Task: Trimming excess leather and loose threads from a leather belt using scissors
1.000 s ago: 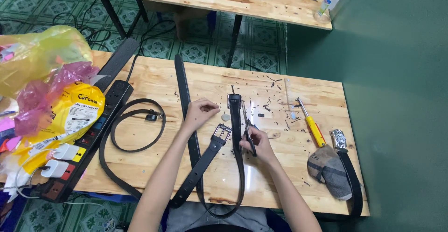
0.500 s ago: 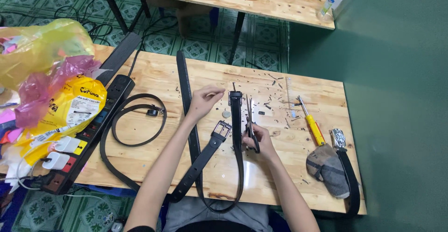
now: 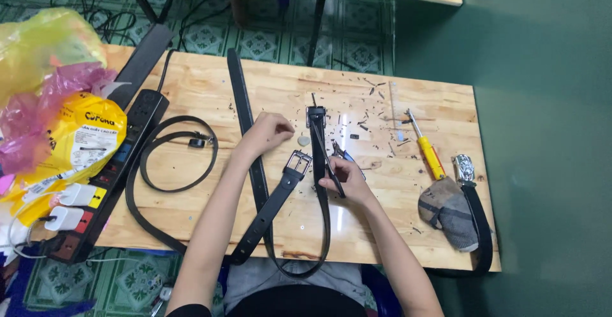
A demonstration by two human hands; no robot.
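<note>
My left hand (image 3: 271, 132) curled shut, pulled back from the belt (image 3: 317, 164) end toward the buckle (image 3: 298, 161), right hand (image 3: 347, 178) still clamped on the pliers (image 3: 336, 164)

On the table (image 3: 395, 228), the belt (image 3: 319, 189) runs under the right hand (image 3: 347, 180), whose fingers (image 3: 333, 169) touch it. Its buckle (image 3: 298, 161) lies just left of those fingers, below the left hand (image 3: 268, 132). A second strap (image 3: 245, 119) passes under the left wrist. A screwdriver (image 3: 426, 148) lies well right of the fingers, a coiled belt (image 3: 175, 158) far left.
</note>
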